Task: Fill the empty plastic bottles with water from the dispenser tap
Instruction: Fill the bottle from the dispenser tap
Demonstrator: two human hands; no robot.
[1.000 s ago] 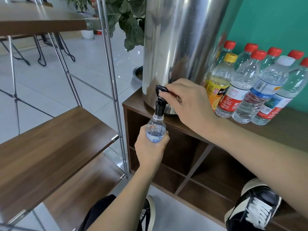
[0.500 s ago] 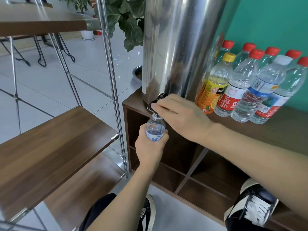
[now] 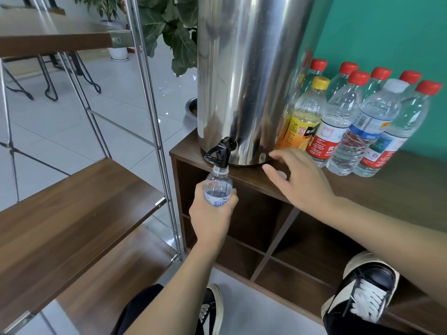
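While L hand (image 3: pixel 212 220) grips bottle (image 3: pixel 218 187) upright, mouth up under tap (image 3: pixel 220 151), R hand (image 3: pixel 298 181) loose, fingers spread.

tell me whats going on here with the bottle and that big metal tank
A person is filling a small bottle at the black tap of a steel dispenser. The left hand grips the bottle with its open mouth right under the spout. The right hand is off the tap, fingers spread above the cabinet top, over a small white cap. No water stream is visible. A row of capped bottles stands beside the dispenser.
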